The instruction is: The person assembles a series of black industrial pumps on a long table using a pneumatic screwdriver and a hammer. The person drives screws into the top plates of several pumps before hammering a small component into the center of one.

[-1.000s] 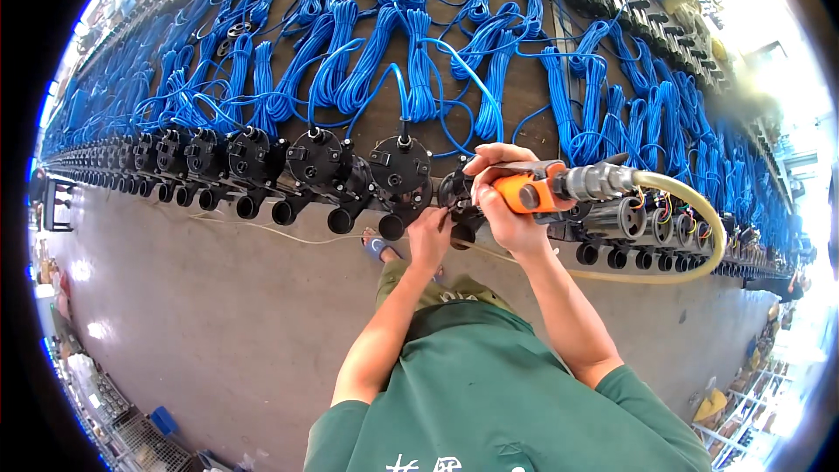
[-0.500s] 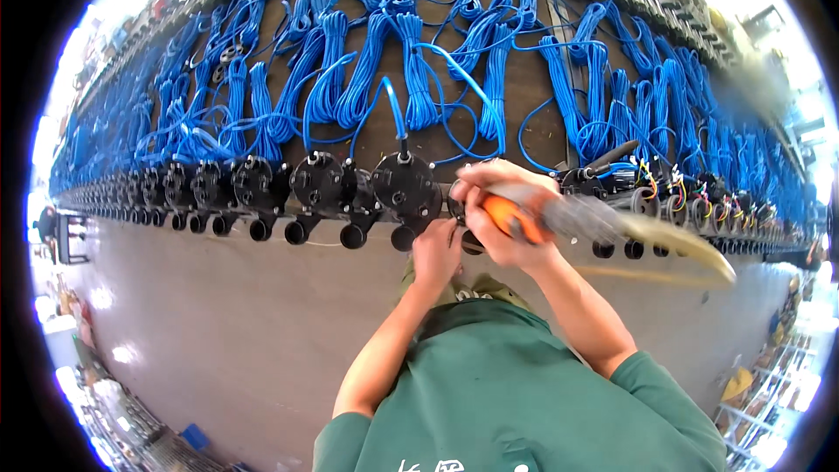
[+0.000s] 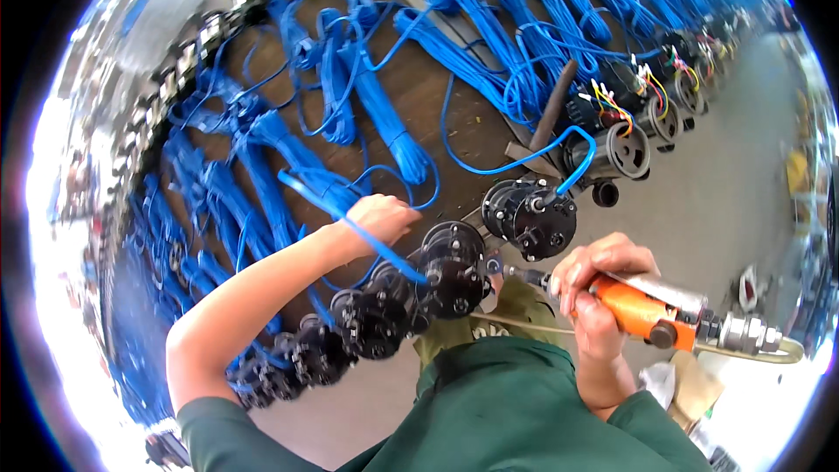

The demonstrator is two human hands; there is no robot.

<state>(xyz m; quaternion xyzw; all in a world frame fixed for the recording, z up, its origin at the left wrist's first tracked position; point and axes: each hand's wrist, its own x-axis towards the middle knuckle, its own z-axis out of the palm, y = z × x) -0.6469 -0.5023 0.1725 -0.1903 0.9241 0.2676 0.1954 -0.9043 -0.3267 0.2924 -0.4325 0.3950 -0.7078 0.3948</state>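
My right hand [image 3: 599,284] is closed around an orange air screwdriver [image 3: 642,310], held level with its bit toward the row of black motors. The bit end reaches close to the side of a black round motor [image 3: 453,269]; whether it touches, I cannot tell. Behind that motor, my left hand [image 3: 380,218] is down by the bench among blue cables, its fingers curled and their tips hidden. A blue cable [image 3: 358,227] runs past this hand to the motor. Just right stands another black motor [image 3: 529,218] with a blue cable in its cap.
Bundles of blue cable [image 3: 384,114] cover much of the brown bench [image 3: 419,70]. A hammer [image 3: 555,105] lies near the bench edge. Beyond it, uncapped motors [image 3: 625,153] show coloured wires. An air hose [image 3: 786,351] loops from the screwdriver's end.
The view has turned to the right. My left hand has left the motor's front and reached over to the cable side. The screwdriver, blurred before, now shows sharply, still in my right hand.
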